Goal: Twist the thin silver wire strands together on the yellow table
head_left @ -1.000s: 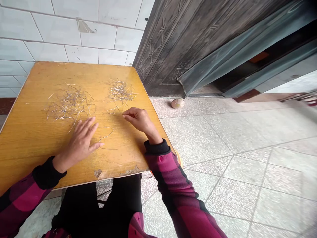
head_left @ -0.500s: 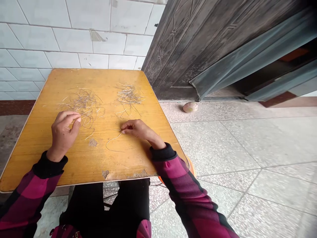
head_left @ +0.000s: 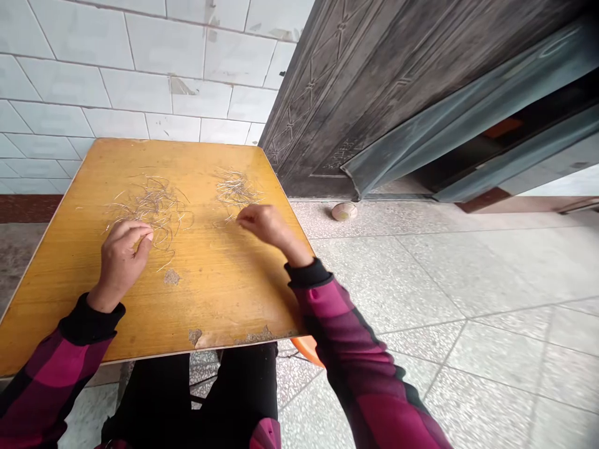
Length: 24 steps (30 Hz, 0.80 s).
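Note:
Thin, bent wires lie in two loose piles on a yellow wooden table (head_left: 210,299). My left hand (head_left: 124,259) is at the near edge of the larger, tangled left wire pile (head_left: 154,199), thumb and index fingertip pressed together. Whether a wire is in that pinch is too small to tell. Just in front of the smaller right wire pile (head_left: 234,187), my right hand (head_left: 266,223) hovers with its fingers closed. Its fingertips are slightly blurred, so what they hold, if anything, cannot be made out.
Worn patches (head_left: 171,277) mark the tabletop. A white tiled wall (head_left: 150,81) stands behind it, and a dark carved door (head_left: 322,125) with a grey-green curtain (head_left: 421,131) is at the right. A ball (head_left: 344,211) lies on the floor; an orange stool (head_left: 309,349) shows under the table.
My right hand has moved away from me to the right pile; the long curved wire it held over the table is no longer visible there. My left hand keeps its pinch. The view has shifted slightly.

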{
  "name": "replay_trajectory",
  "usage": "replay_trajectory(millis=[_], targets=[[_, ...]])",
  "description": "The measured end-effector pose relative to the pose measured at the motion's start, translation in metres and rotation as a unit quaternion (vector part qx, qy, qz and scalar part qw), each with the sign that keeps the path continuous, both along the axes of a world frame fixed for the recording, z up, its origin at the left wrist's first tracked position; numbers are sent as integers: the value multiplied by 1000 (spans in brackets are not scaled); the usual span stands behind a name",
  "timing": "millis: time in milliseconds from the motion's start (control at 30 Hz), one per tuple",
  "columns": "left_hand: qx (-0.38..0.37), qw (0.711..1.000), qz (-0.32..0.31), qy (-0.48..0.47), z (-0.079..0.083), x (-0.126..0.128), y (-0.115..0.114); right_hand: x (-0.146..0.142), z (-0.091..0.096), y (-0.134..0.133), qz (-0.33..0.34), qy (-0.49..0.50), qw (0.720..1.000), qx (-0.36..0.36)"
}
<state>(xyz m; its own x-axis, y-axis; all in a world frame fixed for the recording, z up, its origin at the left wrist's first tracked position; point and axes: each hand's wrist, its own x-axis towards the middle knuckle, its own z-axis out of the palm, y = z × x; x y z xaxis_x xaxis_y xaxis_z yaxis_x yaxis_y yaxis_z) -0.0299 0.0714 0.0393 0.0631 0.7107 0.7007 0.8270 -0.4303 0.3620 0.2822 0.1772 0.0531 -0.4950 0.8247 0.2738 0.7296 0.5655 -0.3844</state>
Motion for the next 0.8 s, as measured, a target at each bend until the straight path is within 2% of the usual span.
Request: replay_trajectory(millis=[100,167,233,333,467,567,633,700,800], targets=[[-11,1000,22,-6,-1,-4,3,13,21,26,-117,8,989,85],[-17,999,36,-7,-1,-10,5,15,27,27,-137,32,984,105],[-31,998,49,4,-2,-17,7,11,24,13,-99,60,988,99],[-77,995,62,34,-2,-22,7,-6,8,-24,-22,86,995,55],[-161,982,30,93,3,-5,-6,-32,-17,-60,66,101,993,-1],[-219,954,4,205,5,17,-21,-42,-28,-67,106,87,990,-31],[-244,935,9,257,2,28,-27,-44,-31,-67,113,73,990,-37],[-260,924,9,279,-2,33,-29,-43,-34,-66,113,62,991,-36],[-260,924,9,280,-10,32,-27,-42,-35,-66,116,67,990,-35]])
